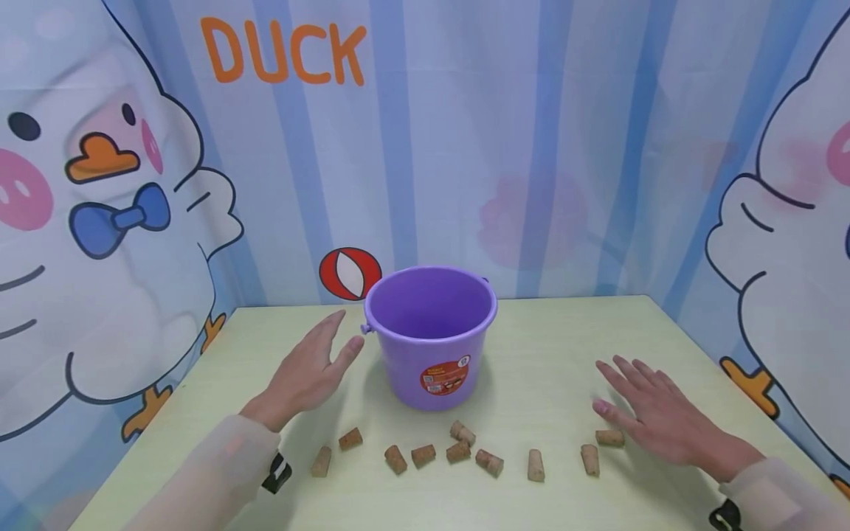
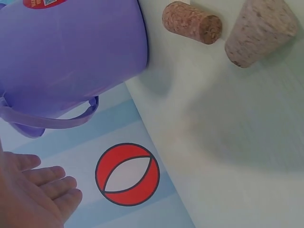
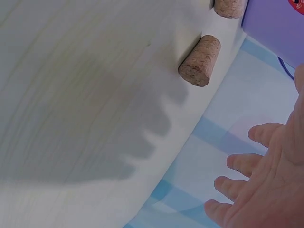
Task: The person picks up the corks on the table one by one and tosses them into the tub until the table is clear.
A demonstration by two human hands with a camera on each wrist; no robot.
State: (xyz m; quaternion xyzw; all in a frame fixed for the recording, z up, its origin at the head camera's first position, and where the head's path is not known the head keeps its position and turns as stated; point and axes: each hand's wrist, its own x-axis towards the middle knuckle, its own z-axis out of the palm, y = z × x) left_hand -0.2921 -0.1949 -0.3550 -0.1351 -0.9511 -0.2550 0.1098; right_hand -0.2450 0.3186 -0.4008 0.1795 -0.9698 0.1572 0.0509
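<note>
A purple bucket (image 1: 432, 369) with a red label stands on the table toward the back. In front of it several corks lie scattered in a loose row, among them one cork (image 1: 396, 459) left of middle and another cork (image 1: 536, 465) to the right. My left hand (image 1: 302, 376) hovers at the bucket's left side, fingers extended and thumb apart, holding nothing. Over the table's right part, my right hand (image 1: 657, 413) has its fingers spread, with a cork (image 1: 609, 438) just below the thumb. In the left wrist view, two corks lie near the bucket, one a tapered cork (image 2: 259, 33).
The pale table (image 1: 558, 339) ends at a striped blue curtain (image 1: 451, 147) with duck figures on both sides. The bucket's handle (image 2: 52, 122) hangs down its far side. A red and white ball (image 1: 350, 273) is printed on the curtain.
</note>
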